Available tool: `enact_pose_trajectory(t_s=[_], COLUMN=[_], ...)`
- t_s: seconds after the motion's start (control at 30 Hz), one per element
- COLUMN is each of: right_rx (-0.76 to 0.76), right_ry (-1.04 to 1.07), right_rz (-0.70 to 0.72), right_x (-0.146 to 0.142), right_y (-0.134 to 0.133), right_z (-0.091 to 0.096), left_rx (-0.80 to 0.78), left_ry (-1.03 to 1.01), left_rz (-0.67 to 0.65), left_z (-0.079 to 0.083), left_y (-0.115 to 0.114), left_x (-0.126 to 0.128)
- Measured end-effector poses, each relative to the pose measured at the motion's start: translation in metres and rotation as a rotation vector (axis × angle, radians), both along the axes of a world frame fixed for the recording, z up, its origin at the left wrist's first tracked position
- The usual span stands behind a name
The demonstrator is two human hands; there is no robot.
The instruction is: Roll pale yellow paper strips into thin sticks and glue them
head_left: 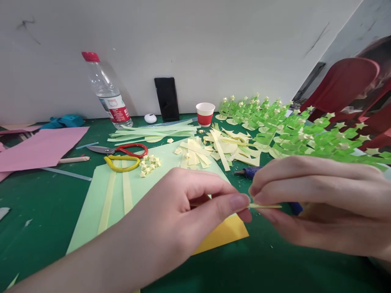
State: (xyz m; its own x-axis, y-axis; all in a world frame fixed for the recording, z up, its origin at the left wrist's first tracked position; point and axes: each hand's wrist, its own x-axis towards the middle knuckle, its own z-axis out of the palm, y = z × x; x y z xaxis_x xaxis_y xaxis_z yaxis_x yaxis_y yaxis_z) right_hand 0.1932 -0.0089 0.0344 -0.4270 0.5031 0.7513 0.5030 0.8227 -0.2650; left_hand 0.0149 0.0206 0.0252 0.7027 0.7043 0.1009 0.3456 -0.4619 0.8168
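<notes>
Our left grip [177,215] and right grip [324,203] both pinch one thin yellow strip [265,206] above the green desk [45,211].

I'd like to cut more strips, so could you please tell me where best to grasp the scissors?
Take the scissors by the red and yellow handle loops, coming from the right: they lie flat with the loops open upward, and the blades point left toward the pink paper.

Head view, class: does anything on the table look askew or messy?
The water bottle appears tilted, cap leaning left, perhaps from the lens. Yellow paper strips lie scattered loosely on the green table.
</notes>
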Motion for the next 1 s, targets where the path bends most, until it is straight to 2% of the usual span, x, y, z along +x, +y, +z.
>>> enact_pose_trajectory(t_s=[0.1,0.2,0.33,0.47,0.63,0.83,1.0], right_rx=[-0.052,-0.167,-0.32,-0.36,-0.409,-0.439,-0.416], right_ry=[0.065,0.168,0.171,0.217,0.353,0.266,0.331], right_rz=[0.012,0.009,-0.008,-0.039,0.005,-0.234,-0.203], right_x=[0.003,0.006,0.007,0.008,0.006,0.008,0.01], right_y=[-0.002,-0.005,-0.009,-0.013,-0.013,-0.022,-0.027], right_z=[-0.001,-0.008,-0.021,-0.032,-0.031,-0.032,-0.037], left_rx=[-0.03,-0.047,0.04,0.116,0.117,0.14,0.181], left_ry=[-0.044,-0.134,-0.15,-0.148,-0.172,-0.122,-0.053], left_rz=[0.02,0.027,0.05,0.054,0.021,0.018,0.013], left_z=[0.001,0.001,0.0,-0.001,0.0,0.0,-0.002], left_y=[-0.002,-0.002,0.0,0.0,0.0,0.001,0.0], left_x=[0.0,0.001,0.0,-0.001,0.001,-0.001,-0.001])
